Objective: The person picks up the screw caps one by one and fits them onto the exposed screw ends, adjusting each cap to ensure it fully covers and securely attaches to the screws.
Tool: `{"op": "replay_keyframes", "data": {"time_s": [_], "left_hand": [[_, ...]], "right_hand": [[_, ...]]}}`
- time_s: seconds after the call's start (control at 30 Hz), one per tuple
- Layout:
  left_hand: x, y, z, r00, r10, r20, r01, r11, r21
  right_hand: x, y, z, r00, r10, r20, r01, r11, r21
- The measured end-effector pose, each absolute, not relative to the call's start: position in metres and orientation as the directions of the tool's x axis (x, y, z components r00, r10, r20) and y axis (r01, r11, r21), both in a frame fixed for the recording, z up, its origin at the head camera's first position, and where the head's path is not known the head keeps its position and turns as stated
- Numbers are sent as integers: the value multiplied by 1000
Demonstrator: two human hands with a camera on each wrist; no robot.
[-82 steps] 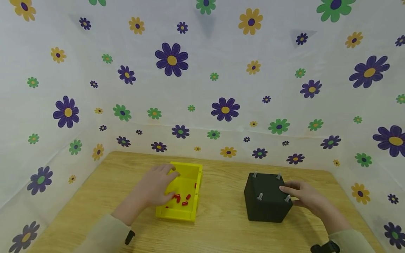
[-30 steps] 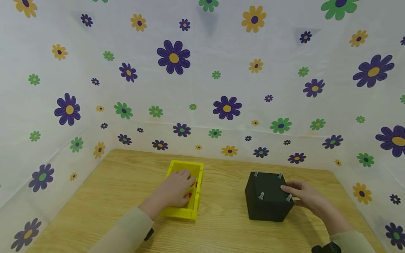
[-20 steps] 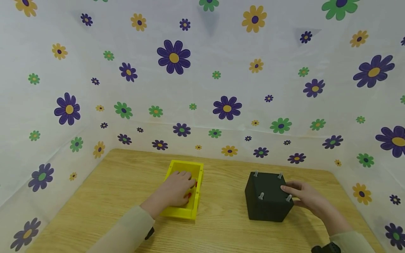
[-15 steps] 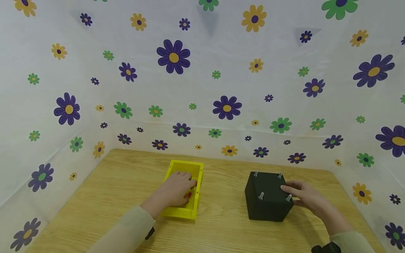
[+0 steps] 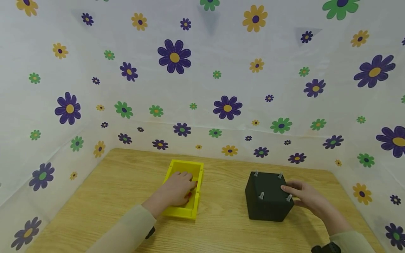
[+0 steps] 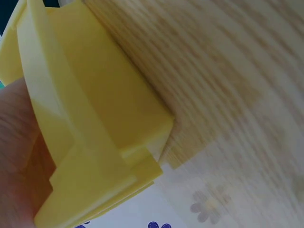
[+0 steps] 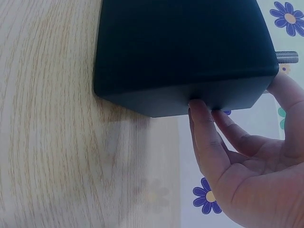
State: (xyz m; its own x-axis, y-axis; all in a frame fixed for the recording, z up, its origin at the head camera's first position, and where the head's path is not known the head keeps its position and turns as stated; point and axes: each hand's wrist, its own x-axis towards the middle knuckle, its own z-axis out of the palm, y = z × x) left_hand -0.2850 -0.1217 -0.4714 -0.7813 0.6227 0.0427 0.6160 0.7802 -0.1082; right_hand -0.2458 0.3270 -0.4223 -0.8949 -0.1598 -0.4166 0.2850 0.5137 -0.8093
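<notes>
My left hand point(image 5: 175, 189) reaches down into the yellow tray point(image 5: 181, 212), palm down, its fingers bent toward the tray floor among the small red pieces point(image 5: 189, 195) that peek out just beside my fingertips; whether that grip has actually closed on one of them I cannot tell, since the back of the hand hides the fingertips. From the left wrist view only the tray's outer yellow wall point(image 6: 95, 123) shows, with the edge of my palm point(image 6: 14, 142) against it, standing on the wooden surface point(image 6: 228, 71). Well off to the other side, my right hand point(image 5: 305, 196) rests against the black cube point(image 5: 265, 200); the fingers lie fairly straight along its right face, the thumb up near the top edge, so this grip is relaxed and steadying, not clenched round anything. The right wrist view shows those fingers point(image 7: 206, 142) touching the cube's dark side point(image 7: 185, 47) close to its lower edge, with one threaded metal stud point(image 7: 286, 57) sticking out just past my thumb. Four such studs point(image 5: 260, 195) stand up from the corners of the cube's top. The cube sits flat on the surface point(image 5: 221, 225), apart from the tray, and flowered sheeting point(image 5: 202, 88) closes in the far and side edges.
</notes>
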Motion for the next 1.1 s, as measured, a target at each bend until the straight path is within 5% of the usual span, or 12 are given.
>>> {"op": "replay_keyframes", "data": {"time_s": [1.1], "left_hand": [[-285,-125,-454,-774,632,36,629,774,-72]], "right_hand": [[-247,328,-421,-888,-171,-426,287,518,-805]]}}
